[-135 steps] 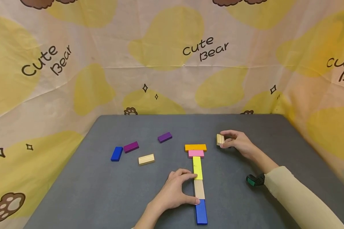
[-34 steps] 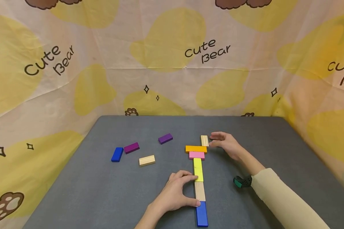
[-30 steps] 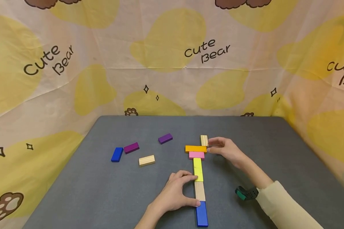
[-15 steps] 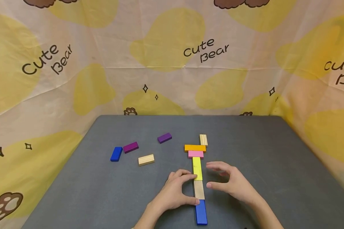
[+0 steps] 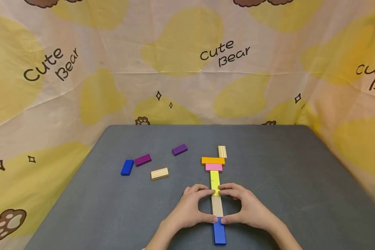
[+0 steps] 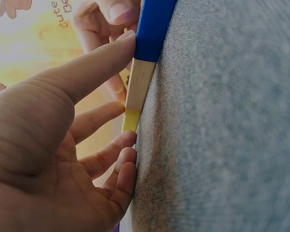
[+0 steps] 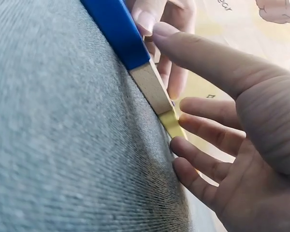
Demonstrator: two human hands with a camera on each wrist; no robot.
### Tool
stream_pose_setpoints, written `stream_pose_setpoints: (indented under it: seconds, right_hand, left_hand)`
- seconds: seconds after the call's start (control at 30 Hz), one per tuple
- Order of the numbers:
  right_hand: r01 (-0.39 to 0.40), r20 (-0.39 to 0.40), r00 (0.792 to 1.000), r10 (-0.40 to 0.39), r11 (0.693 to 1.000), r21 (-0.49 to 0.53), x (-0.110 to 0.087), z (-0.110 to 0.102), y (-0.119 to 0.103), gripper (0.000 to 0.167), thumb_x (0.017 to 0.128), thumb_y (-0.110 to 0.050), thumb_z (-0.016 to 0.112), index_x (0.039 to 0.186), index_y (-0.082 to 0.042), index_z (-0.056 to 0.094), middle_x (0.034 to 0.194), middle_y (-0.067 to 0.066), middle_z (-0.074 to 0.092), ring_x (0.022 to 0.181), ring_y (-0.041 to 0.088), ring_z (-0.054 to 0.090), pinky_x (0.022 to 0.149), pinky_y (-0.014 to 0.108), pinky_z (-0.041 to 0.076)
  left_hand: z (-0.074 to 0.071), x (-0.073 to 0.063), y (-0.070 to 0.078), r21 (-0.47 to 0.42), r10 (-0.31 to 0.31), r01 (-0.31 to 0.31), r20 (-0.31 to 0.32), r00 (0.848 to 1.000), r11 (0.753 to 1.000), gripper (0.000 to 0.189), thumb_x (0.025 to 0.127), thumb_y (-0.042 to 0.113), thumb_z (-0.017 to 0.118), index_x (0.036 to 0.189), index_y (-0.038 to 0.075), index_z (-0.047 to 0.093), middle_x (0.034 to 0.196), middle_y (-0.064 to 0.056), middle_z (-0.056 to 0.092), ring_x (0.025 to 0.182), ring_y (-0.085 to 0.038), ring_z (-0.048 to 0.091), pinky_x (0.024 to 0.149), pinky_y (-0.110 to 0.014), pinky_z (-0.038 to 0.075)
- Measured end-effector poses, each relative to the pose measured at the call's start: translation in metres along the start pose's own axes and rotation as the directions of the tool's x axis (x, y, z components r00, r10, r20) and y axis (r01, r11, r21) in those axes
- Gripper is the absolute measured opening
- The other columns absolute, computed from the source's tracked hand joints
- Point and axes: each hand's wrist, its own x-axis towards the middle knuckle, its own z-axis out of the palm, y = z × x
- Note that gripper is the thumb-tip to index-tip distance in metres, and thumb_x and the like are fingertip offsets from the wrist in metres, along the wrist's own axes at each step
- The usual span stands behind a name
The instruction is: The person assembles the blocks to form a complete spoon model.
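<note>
A row of flat blocks runs away from me in the head view: a blue block [image 5: 219,233], a plain wood block [image 5: 217,206], a yellow block [image 5: 215,180], a pink block [image 5: 214,167] and an orange block [image 5: 213,161]. My left hand [image 5: 189,208] lies along the row's left side, its thumb at the blue block and its index fingertip at the yellow one. Mirroring it on the right, my right hand [image 5: 250,210] has its thumb at the blue block and fingertips at the yellow. Both wrist views show the thumbs and fingers spread apart.
A striped wood block [image 5: 222,151] lies behind the orange one. To the left are another striped wood block [image 5: 159,174], a purple block [image 5: 179,150], a magenta block [image 5: 142,160] and a second blue block [image 5: 127,167]. A patterned cloth [image 5: 181,52] surrounds the grey table [image 5: 97,208].
My right hand set the striped wood block down behind the orange block, let go, and came back toward me to the row's right side. The left hand has stayed in place.
</note>
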Motion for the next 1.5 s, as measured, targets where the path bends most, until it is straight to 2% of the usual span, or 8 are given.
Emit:
stream_pose_setpoints:
  seconds: [0.7, 0.87, 0.97, 1.03, 1.13, 1.2, 1.3, 1.5]
  right_hand:
    - [-0.012, 0.002, 1.0, 0.012, 0.996, -0.084, -0.002, 0.006, -0.005, 0.079, 0.066, -0.062, 0.083, 0.13, -0.021, 0.064, 0.14, -0.009, 0.045, 0.127, 0.022, 0.039, 0.099, 0.059, 0.036]
    - [-0.032, 0.009, 0.999, 0.033, 0.996, -0.086, -0.001, 0.006, -0.006, 0.08, 0.065, -0.062, 0.084, 0.131, -0.021, 0.064, 0.14, -0.008, 0.045, 0.127, 0.023, 0.039, 0.099, 0.058, 0.036]
    - [-0.029, 0.002, 1.0, 0.029, 0.996, -0.088, 0.0, 0.007, -0.005, 0.08, 0.064, -0.063, 0.084, 0.13, -0.021, 0.065, 0.14, -0.009, 0.045, 0.127, 0.023, 0.039, 0.1, 0.057, 0.036]
    - [-0.019, -0.006, 1.0, 0.018, 0.996, -0.087, -0.001, 0.008, -0.005, 0.081, 0.063, -0.062, 0.084, 0.13, -0.022, 0.065, 0.14, -0.009, 0.045, 0.127, 0.022, 0.039, 0.1, 0.056, 0.036]
    - [-0.018, -0.01, 1.0, 0.017, 0.996, -0.084, -0.001, 0.009, -0.005, 0.082, 0.062, -0.062, 0.085, 0.131, -0.022, 0.064, 0.14, -0.01, 0.044, 0.128, 0.021, 0.038, 0.101, 0.055, 0.036]
    - [-0.02, -0.009, 1.0, 0.019, 0.996, -0.084, -0.001, 0.009, -0.005, 0.083, 0.062, -0.062, 0.085, 0.131, -0.022, 0.064, 0.14, -0.01, 0.044, 0.128, 0.021, 0.038, 0.101, 0.055, 0.036]
    - [-0.023, -0.009, 1.0, 0.022, 0.996, -0.088, -0.001, 0.009, -0.004, 0.083, 0.062, -0.062, 0.085, 0.132, -0.022, 0.064, 0.14, -0.01, 0.044, 0.128, 0.022, 0.038, 0.1, 0.055, 0.036]
    - [-0.028, -0.009, 1.0, 0.028, 0.995, -0.092, -0.002, 0.009, -0.005, 0.083, 0.062, -0.062, 0.085, 0.131, -0.021, 0.065, 0.141, -0.009, 0.044, 0.129, 0.024, 0.038, 0.1, 0.055, 0.036]
  left_hand:
    - [-0.002, -0.001, -0.001, -0.005, 0.017, -0.017, 0.003, 1.0, 1.0, 0.07, 0.072, 0.05, 0.085, 0.133, 0.025, 0.063, 0.127, 0.008, 0.052, 0.11, -0.018, 0.041, 0.09, -0.04, 0.043]
    - [-0.009, 0.0, -0.006, -0.061, 0.022, -0.03, -0.136, 0.99, 0.998, 0.055, 0.083, 0.037, 0.08, 0.132, 0.019, 0.063, 0.125, 0.004, 0.057, 0.104, -0.018, 0.052, 0.087, -0.04, 0.046]
    - [-0.016, 0.001, -0.01, -0.079, -0.032, 0.002, -0.37, 0.929, 0.997, 0.046, 0.085, 0.024, 0.079, 0.128, 0.016, 0.066, 0.122, -0.001, 0.06, 0.102, -0.021, 0.055, 0.084, -0.041, 0.048]
    - [-0.021, 0.001, -0.014, -0.101, -0.103, 0.058, -0.534, 0.839, 0.993, 0.044, 0.083, 0.018, 0.08, 0.125, 0.014, 0.068, 0.122, -0.004, 0.061, 0.105, -0.025, 0.054, 0.086, -0.044, 0.047]
    - [-0.03, -0.001, -0.024, -0.147, -0.189, 0.119, -0.71, 0.678, 0.982, 0.046, 0.078, 0.014, 0.082, 0.122, 0.009, 0.069, 0.123, -0.011, 0.061, 0.112, -0.031, 0.051, 0.093, -0.049, 0.037]
    - [-0.037, -0.003, -0.03, -0.168, -0.233, 0.163, -0.759, 0.608, 0.972, 0.049, 0.076, 0.015, 0.084, 0.122, 0.006, 0.068, 0.123, -0.015, 0.06, 0.116, -0.034, 0.048, 0.098, -0.052, 0.03]
    - [-0.044, -0.007, -0.038, -0.201, -0.292, 0.217, -0.763, 0.577, 0.955, 0.052, 0.076, 0.016, 0.084, 0.123, 0.004, 0.067, 0.124, -0.019, 0.059, 0.119, -0.037, 0.046, 0.101, -0.055, 0.024]
    - [-0.05, -0.013, -0.043, -0.251, -0.385, 0.298, -0.701, 0.6, 0.921, 0.052, 0.077, 0.018, 0.083, 0.123, 0.001, 0.066, 0.124, -0.022, 0.056, 0.12, -0.043, 0.043, 0.099, -0.059, 0.029]
